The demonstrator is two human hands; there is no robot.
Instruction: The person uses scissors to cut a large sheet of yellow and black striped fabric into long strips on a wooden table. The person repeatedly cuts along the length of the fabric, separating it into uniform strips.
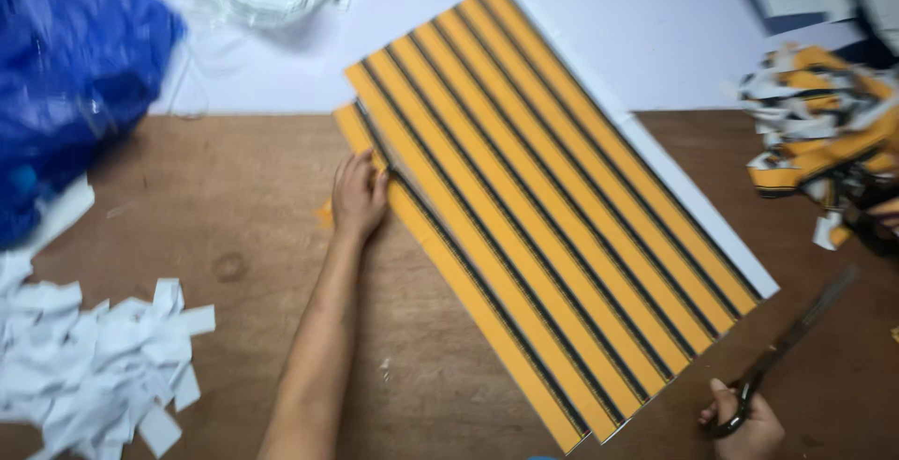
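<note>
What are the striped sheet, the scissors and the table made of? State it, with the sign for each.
Striped sheet: seemingly printed paper or thin card, matte orange with dark lines; it lies flat, with white edges.
Scissors: blades look metal, grey and thin; handles dark, possibly plastic, in the right hand.
Table: wood or wood veneer, brown, with visible grain.

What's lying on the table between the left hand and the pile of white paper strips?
Only bare brown wooden table between left hand and white strip pile, in the head view.

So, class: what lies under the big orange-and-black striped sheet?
Under the striped sheet: a second striped sheet peeking out left, white paper along its right edge, and the wooden table. Anything beneath its middle is hidden.
</note>
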